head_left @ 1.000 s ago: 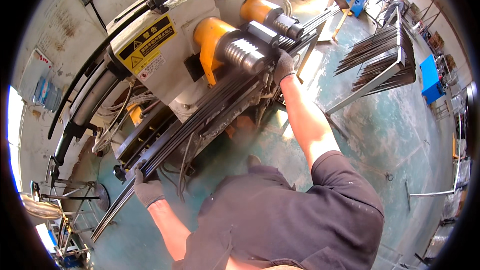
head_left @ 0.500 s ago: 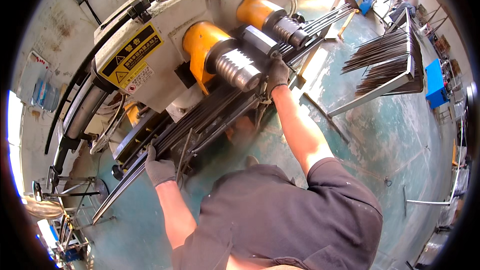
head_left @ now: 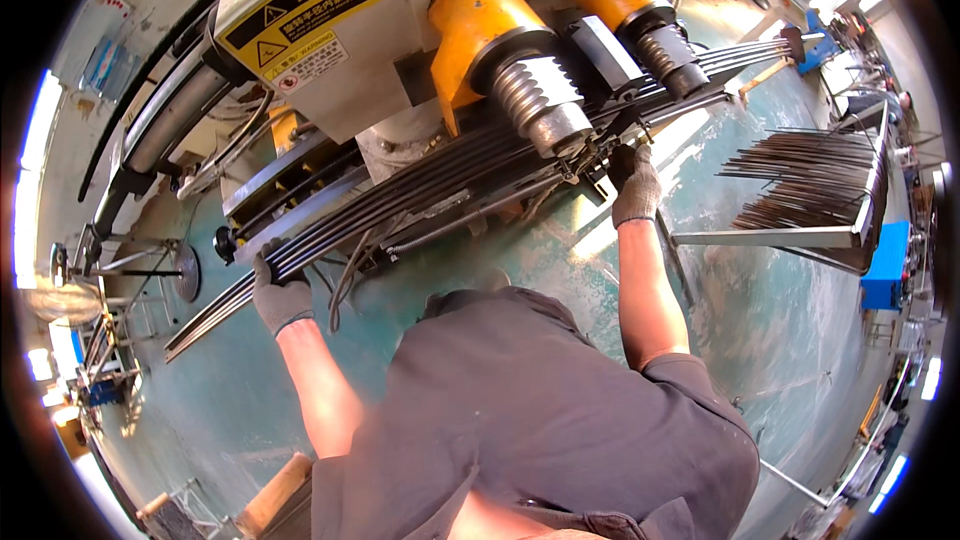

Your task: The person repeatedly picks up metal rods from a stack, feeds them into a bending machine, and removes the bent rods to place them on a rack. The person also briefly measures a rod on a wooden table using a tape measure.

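Long dark metal rods (head_left: 400, 200) lie side by side along the front of a bending machine, their ends sticking out to the left. Wearing a grey glove, my left hand (head_left: 282, 295) is closed round these rods near the left ends. My right hand (head_left: 636, 190), also gloved, is at the machine's front edge, just below a grooved steel roller (head_left: 540, 95). Its fingers are curled and the thumb points up; what they grip, if anything, is hidden. A second grooved roller (head_left: 668, 52) and a dark rectangular block (head_left: 605, 55) sit beyond it.
Orange housings (head_left: 485, 15) carry the rollers. On the right, a metal rack (head_left: 770, 237) holds many thin rods, with a blue box (head_left: 886, 265) beyond. Cables (head_left: 345, 285) hang below the machine. A fan (head_left: 60, 300) stands at the far left.
The view has shifted, so the machine appears farther right and higher. My right hand has come down from beside the block to the front edge. My left hand stays on the rods.
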Action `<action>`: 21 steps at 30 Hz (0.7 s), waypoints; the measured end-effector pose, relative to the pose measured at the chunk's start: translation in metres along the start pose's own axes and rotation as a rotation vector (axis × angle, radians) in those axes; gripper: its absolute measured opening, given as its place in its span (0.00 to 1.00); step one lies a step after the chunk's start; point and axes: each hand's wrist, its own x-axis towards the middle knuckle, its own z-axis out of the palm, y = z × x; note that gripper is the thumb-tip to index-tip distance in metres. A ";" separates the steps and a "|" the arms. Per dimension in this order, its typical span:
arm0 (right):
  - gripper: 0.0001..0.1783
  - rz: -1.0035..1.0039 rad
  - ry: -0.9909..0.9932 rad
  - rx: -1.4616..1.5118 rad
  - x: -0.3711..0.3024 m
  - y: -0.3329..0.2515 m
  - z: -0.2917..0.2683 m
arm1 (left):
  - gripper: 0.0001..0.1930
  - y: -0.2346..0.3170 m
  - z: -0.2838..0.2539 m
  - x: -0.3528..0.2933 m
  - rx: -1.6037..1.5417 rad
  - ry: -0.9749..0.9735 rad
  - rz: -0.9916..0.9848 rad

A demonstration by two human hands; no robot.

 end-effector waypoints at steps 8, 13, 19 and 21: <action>0.25 0.030 -0.201 -0.153 -0.002 0.033 -0.022 | 0.16 -0.064 0.048 -0.047 -0.007 -0.113 -0.137; 0.23 -0.037 -0.179 -0.402 -0.017 0.068 -0.031 | 0.18 -0.087 0.067 -0.066 0.001 -0.126 -0.226; 0.24 0.250 -0.227 -0.335 -0.034 0.110 -0.050 | 0.27 -0.083 0.066 -0.091 -0.235 -0.359 -0.526; 0.22 0.514 -0.184 -0.251 -0.069 0.102 -0.037 | 0.28 -0.057 0.046 -0.080 -0.190 -0.356 -0.355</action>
